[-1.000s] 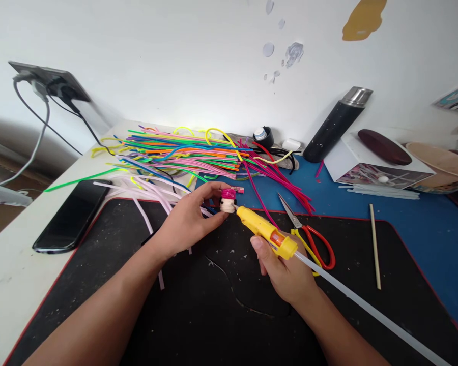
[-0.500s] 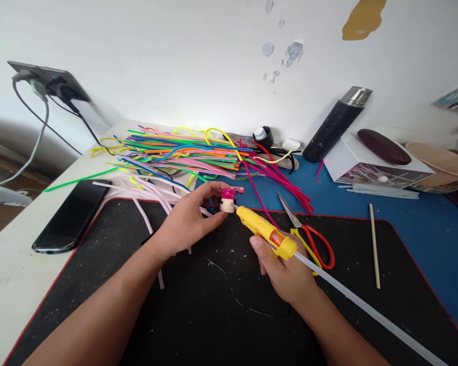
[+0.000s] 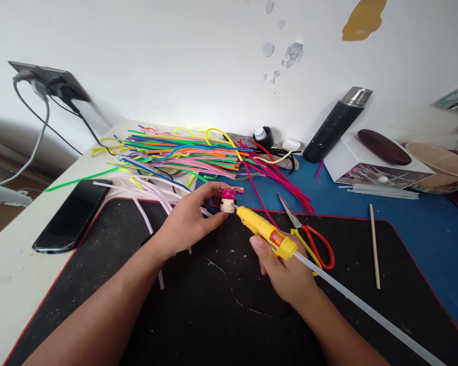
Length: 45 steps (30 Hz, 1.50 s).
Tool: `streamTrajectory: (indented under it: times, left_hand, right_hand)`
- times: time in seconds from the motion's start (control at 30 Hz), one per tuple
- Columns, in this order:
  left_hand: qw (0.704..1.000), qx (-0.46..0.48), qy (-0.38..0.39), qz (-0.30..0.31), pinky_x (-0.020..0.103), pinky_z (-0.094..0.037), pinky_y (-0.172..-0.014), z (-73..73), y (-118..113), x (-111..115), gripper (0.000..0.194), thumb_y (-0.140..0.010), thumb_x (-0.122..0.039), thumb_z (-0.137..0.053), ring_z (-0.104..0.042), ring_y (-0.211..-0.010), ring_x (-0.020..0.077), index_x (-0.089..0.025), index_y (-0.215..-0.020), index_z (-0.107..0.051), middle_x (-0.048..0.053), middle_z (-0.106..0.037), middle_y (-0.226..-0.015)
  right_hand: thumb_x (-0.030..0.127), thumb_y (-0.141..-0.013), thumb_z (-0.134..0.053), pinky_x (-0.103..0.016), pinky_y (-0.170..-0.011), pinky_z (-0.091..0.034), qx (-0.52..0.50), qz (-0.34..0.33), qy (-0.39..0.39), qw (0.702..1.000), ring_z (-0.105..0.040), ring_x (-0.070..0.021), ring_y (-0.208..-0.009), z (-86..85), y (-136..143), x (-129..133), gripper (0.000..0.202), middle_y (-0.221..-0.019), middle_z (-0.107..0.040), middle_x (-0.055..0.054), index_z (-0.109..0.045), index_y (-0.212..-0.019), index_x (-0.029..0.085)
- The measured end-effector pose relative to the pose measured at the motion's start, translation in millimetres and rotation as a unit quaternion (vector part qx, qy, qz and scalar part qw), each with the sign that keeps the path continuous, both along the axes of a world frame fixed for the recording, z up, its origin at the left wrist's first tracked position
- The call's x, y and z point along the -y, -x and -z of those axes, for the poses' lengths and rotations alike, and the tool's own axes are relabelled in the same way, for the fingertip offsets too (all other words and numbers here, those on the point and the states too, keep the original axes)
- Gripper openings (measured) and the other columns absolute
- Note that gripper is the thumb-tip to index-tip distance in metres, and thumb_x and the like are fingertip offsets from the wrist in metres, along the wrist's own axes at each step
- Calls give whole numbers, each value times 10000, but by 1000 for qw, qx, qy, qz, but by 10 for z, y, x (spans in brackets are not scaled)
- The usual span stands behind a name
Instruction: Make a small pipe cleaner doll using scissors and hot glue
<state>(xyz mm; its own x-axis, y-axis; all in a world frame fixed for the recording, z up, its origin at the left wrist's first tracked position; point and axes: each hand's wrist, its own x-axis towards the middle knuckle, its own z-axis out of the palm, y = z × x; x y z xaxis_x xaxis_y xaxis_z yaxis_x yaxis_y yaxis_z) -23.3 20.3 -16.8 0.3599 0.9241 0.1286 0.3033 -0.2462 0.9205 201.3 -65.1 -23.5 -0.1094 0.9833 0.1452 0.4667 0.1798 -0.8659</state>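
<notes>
Pinching a small pink-and-cream piece (image 3: 228, 203) between thumb and fingers, the left hand (image 3: 187, 218) held it up over the far edge of a black mat (image 3: 198, 320), close to the middle of the view. The pink part sat on top and the cream part below, with dark spots on its sides. The right hand (image 3: 290, 277) was wrapped around a yellow glue gun (image 3: 267, 231), its thumb lying along the side and most of its fingers hidden beneath. The nozzle pointed up and to the left, right at the lower right side of the piece; whether it touched could not be told. A long pale glue stick (image 3: 366, 302) ran out of the gun's back end, passing above the right forearm toward the lower right corner.

Just beyond the right hand, scissors (image 3: 318, 249) with red and yellow handles lay open, partly covered by that hand. A thin black wire (image 3: 232, 292) curved across the mat between the two arms, and a slim wooden stick (image 3: 375, 246) rested farther right. Behind the left hand spread a heap of colored pipe cleaners (image 3: 191, 152), while a black phone (image 3: 72, 216) lay to the left. A dark flask (image 3: 334, 124) leaned against the wall (image 3: 198, 61).
</notes>
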Motion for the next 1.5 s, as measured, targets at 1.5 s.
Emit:
streamTrajectory:
  times: [1.5]
  left_hand:
    - [1000,1,-8,10,364,-564,-1015,0,0,-5,392,-916,-238,-741,-727,-1181,231,-245,-1302,-670,55,-773,-1316]
  right_hand:
    - [415,-1097,-604,-263,-448,-395,0,-2,-34,999,-505,-120,-379,-21,7,-20,474,-455,-493,63,-503,-663,255]
